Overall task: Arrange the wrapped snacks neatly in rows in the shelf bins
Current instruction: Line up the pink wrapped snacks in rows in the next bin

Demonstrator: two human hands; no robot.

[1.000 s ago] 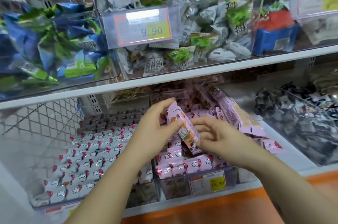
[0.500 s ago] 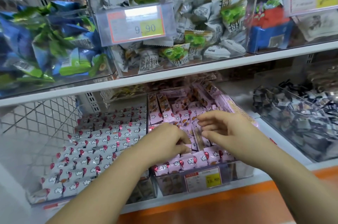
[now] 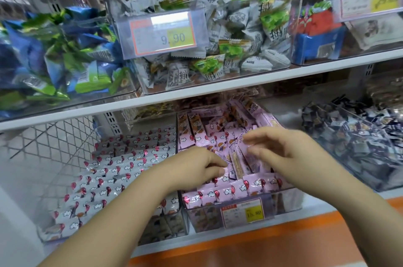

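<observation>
An orange strip is running along the front edge of the lower shelf, nearest the camera. Just behind it a clear bin with a yellow price tag is holding pink wrapped snacks, the front ones lying in a tidy row, those behind still jumbled. To its left a second bin is showing white wrapped snacks lying in neat rows. To the right a bin of dark wrapped sweets is sitting apart across a bare gap of shelf.

The left hand is resting palm down on the pink snacks, fingers curled and pressing on the packets near the middle of the bin; whether it is pinching one I cannot tell. The right hand is hovering just above the same bin, fingers loosely spread and grasping nothing.

Farther up, the upper shelf is carrying bins of blue and green packets, grey and green sweets behind a 9.90 tag, and a blue box.
</observation>
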